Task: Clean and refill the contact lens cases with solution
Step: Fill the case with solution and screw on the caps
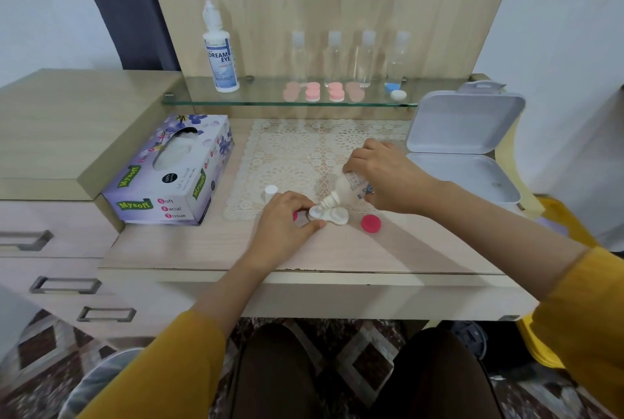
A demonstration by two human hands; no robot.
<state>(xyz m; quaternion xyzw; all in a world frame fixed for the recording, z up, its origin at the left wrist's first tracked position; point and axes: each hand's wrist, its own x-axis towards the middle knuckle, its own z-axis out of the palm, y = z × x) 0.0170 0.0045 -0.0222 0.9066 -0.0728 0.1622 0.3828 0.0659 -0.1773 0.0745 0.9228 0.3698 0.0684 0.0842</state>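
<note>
A white contact lens case [332, 215] with both wells uncapped lies on the desk near the lace mat's front edge. My left hand [283, 226] pinches its left end between thumb and fingers. My right hand [385, 175] grips a small solution bottle [347, 190], tilted nozzle-down over the case's left well. One pink cap [370, 223] lies just right of the case; another pink cap [295, 216] peeks out under my left fingers. The bottle's white cap [271, 189] stands on the mat behind my left hand.
A tissue box [172, 172] sits at the left, an open white plastic box [466, 148] at the right. The glass shelf [270, 103] carries a large Dream Eye bottle [221, 57], several clear small bottles [366, 57] and several pink lens cases [324, 92]. Drawers stand lower left.
</note>
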